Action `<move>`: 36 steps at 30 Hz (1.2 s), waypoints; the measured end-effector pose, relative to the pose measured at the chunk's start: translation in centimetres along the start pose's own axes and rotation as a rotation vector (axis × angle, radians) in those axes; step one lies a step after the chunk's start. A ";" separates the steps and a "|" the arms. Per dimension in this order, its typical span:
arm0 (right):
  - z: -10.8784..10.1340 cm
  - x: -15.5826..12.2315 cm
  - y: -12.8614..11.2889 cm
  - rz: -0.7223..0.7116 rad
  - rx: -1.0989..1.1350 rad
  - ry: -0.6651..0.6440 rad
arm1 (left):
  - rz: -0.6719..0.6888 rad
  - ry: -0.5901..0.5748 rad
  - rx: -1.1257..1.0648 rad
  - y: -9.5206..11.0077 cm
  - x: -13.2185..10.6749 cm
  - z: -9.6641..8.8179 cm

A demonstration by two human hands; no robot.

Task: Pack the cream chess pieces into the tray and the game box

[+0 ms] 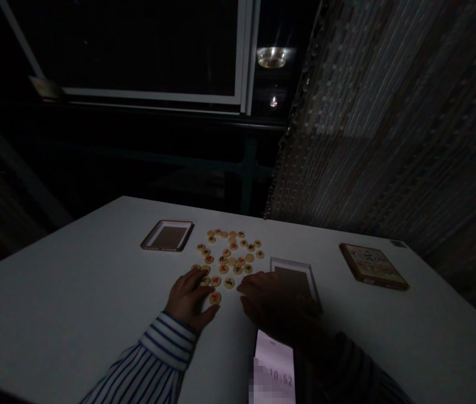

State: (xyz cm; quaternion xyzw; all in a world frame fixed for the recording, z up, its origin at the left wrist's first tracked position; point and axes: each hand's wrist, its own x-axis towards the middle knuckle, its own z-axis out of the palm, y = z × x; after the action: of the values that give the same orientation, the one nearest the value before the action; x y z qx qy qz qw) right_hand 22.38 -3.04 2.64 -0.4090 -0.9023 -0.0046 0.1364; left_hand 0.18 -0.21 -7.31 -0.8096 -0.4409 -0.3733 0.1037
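Observation:
Round wooden xiangqi pieces [223, 269] with red or black characters lie scattered over the middle of the white table [107, 292]; a few show blank faces. My left hand [189, 297] rests at the near left side of the group, fingers spread over and against several pieces. A red-marked piece [215, 298] lies between its thumb and fingers. My right hand [269, 300], in shadow, reaches in from the near right. Its fingers are stretched out beside a black-marked piece [229, 283], and no piece shows in its grasp.
An open box half [167, 235] lies at the left. A second shallow box part [294, 276] sits partly behind my right hand. At the right is a closed, printed box [373, 266]. A lit phone [275, 359] lies below my right hand. A bead curtain [347, 123] hangs beyond the table.

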 end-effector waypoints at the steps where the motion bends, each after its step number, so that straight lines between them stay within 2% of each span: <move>1: 0.0 0.0 0.0 -0.002 -0.002 0.000 | 0.002 0.003 0.003 0.0 0.0 0.0; 11: -0.1 -0.1 0.1 -0.014 -0.003 -0.011 | -0.009 -0.028 0.002 0.1 0.0 0.0; 23: 0.2 -0.3 0.4 -0.034 0.001 0.035 | 0.053 0.022 0.008 0.9 1.8 -2.1; 36: -0.2 -0.2 1.5 0.036 -0.030 0.060 | 0.086 0.030 0.021 2.0 2.5 -2.8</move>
State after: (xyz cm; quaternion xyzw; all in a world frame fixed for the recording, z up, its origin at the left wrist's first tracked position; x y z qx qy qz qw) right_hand 23.62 -2.22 2.67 -0.4270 -0.8900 -0.0282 0.1572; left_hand 1.15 -1.24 -3.29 -0.8210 -0.4079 -0.3761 0.1347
